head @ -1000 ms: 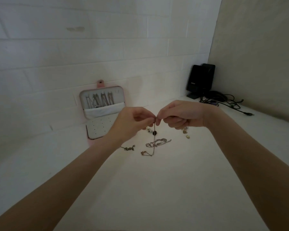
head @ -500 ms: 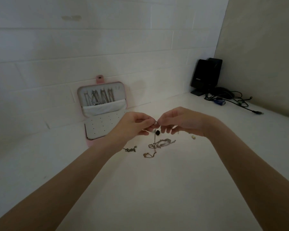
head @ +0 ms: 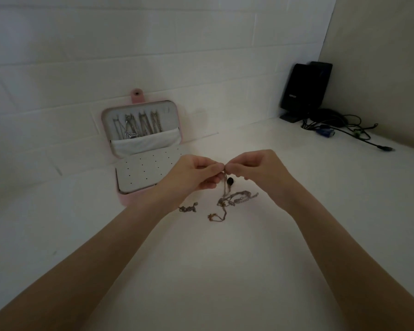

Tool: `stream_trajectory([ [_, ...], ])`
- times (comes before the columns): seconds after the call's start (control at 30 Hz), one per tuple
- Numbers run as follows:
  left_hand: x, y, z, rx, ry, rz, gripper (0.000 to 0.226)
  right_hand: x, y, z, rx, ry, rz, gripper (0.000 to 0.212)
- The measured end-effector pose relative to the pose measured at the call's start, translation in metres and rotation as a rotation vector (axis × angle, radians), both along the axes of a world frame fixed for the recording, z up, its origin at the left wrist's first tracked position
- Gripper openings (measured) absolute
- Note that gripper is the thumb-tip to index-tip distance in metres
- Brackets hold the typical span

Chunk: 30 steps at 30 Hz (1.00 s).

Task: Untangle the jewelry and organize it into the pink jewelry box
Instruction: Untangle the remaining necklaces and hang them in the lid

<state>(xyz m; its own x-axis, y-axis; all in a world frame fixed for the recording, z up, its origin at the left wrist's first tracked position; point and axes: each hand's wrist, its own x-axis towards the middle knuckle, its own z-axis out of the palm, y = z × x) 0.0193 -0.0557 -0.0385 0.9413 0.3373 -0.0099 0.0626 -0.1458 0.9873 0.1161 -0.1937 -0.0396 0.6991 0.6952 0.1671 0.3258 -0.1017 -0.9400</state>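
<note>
While the head camera has tipped down a little since a second ago, the two hands have stayed joined above the white tabletop (head: 225, 271): the left hand (head: 191, 177) and the right hand (head: 261, 173) meet fingertip to fingertip, both pinched on the top of a thin chain (head: 224, 187) that hangs from the pinch. A dark bead (head: 230, 181) dangles just beside that strand, below the fingers. The chain's lower end runs into the tangled jewelry (head: 234, 200) lying on the tabletop, so the knot looks unresolved. A small separate piece (head: 188, 209) lies to the left of the tangle, apart from it. Compared with a second earlier the hands sit somewhat lower and nearer the pile, and the small pale pieces once seen by the right hand are now hidden. The pink jewelry box (head: 145, 149) stands open behind the left hand, several chains already hung in its lid, its dotted panel bare. A black speaker (head: 305, 89) and cables (head: 344, 130) sit in the far right corner. I judge the work is at the loosening stage, with sorting of this strand yet to come
</note>
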Motion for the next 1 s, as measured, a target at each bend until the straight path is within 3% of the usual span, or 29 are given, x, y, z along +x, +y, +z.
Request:
stream_trajectory([
  [0.7,0.0027,0.0045,-0.0032,0.082,0.068,-0.073,0.015,-0.0046,-0.0025,-0.0034,-0.025,-0.040,0.010,0.008],
  [1.0,0.0048,0.0017,-0.0038,-0.173,0.129,-0.101,0.020,-0.0078,0.0031,-0.0105,-0.049,0.031,-0.010,0.015],
])
